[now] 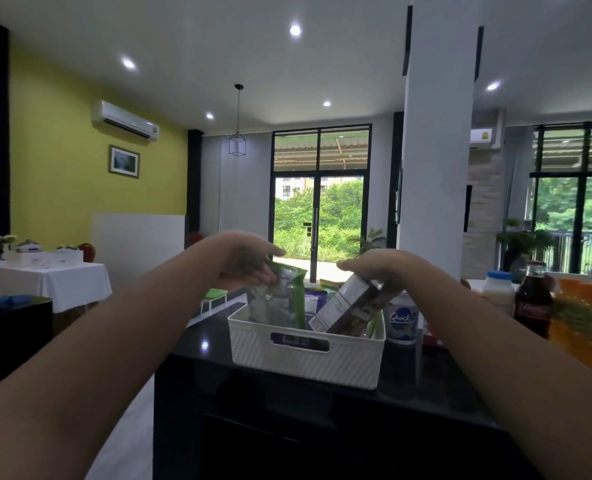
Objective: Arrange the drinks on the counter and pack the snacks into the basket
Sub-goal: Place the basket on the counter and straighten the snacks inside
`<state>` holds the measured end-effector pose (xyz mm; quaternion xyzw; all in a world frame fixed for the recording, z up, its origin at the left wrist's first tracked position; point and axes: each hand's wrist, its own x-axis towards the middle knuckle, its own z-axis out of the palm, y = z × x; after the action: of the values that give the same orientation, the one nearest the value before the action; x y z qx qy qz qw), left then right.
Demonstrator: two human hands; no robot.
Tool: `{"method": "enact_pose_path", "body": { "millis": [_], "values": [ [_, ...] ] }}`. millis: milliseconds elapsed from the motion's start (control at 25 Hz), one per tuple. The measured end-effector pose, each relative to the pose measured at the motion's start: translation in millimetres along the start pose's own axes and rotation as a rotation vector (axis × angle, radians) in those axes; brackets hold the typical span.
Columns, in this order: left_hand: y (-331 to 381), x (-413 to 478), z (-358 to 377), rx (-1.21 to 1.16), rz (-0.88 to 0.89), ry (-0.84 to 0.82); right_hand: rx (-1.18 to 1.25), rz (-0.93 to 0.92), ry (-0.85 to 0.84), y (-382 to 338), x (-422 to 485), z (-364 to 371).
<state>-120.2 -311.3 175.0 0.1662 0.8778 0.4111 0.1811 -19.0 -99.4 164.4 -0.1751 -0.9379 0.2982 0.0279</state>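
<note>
Now the left hand, its forearm running in from seven o'clock, pinches the top edge of a green and clear snack bag, fingers curled against it. That bag stands upright in the nine o'clock end of the white basket, which sits on the black counter. More packets show behind it in the basket, too blurred to name. At the basket's three o'clock end a brown box leans with its top toward one o'clock and its lower end inside the basket; the right hand grips its upper end, fingers wrapped round it. Just beside the basket at three o'clock stands a white cup marked Quick. Further toward three o'clock stand a white bottle with a blue cap, a dark cola bottle and a blurred orange bottle
</note>
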Motion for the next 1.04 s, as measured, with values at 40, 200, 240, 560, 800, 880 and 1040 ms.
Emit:
{"method": "enact_pose_path", "body": {
  "millis": [40, 200, 240, 560, 800, 880, 1040],
  "values": [
    [-1.9, 3.0, 4.5, -0.033, 0.007, 0.048, 0.028, 0.006, -0.039, 1.3, 0.5, 2.2],
    [-16.8, 18.7, 14.5, -0.211, 0.067, 0.093, 0.170, -0.091, -0.112, 17.9, 5.8, 4.5],
    [-19.5, 22.6, 12.5, -0.226, 0.088, 0.058, 0.153, -0.117, -0.124, 22.8, 4.0, 2.7],
    [-48.8, 46.1, 23.0, 0.743, 0.376, 0.340, -0.172, -0.362, -0.206, 35.0, -4.1, 1.2],
    [-62.6, 64.8, 34.3, 0.973, 0.410, 0.454, -0.434, -0.420, 0.228, 13.5, -9.0, 2.8],
    [-65.3, 68.2, 35.2, 1.000, 0.407, 0.445, -0.511, -0.417, 0.238, 12.7, -7.6, 15.1],
    [-66.5, 72.6, 38.5, 1.022, 0.389, 0.408, -0.419, -0.460, 0.148, 12.9, -8.8, 30.2]
  ]
}}
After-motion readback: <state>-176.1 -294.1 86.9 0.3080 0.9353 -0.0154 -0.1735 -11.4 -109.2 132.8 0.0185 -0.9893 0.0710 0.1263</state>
